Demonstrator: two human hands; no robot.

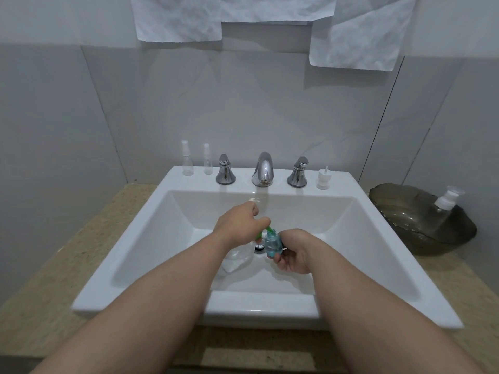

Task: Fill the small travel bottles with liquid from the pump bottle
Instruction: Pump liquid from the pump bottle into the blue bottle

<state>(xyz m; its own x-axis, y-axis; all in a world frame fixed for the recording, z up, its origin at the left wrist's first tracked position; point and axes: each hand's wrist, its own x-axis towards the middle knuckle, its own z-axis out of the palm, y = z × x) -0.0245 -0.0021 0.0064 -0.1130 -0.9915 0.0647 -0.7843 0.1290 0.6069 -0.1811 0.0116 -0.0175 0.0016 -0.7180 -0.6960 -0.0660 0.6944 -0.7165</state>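
Head view: the left hand point(239, 225) clasps the top of the pump bottle point(237, 259), its green nozzle point(268, 229) at the mouth of the small travel bottle point(271, 244), which the right hand point(294, 252) grips just beside it. That bottle looks nearly full. Another press could overflow it, or a tilted nozzle could miss the narrow mouth. The sink point(378, 238) walls stand well apart from both hands, leaving room all round.

No writing, label, brand, number or sign can be read anywhere. The paper sheets point(178, 17) on the far wall, the clear bottles point(187, 161) on the far rim of the sink point(351, 182) and the capped bottle point(444, 209) in the bowl point(391, 201) at right show only plain surfaces.
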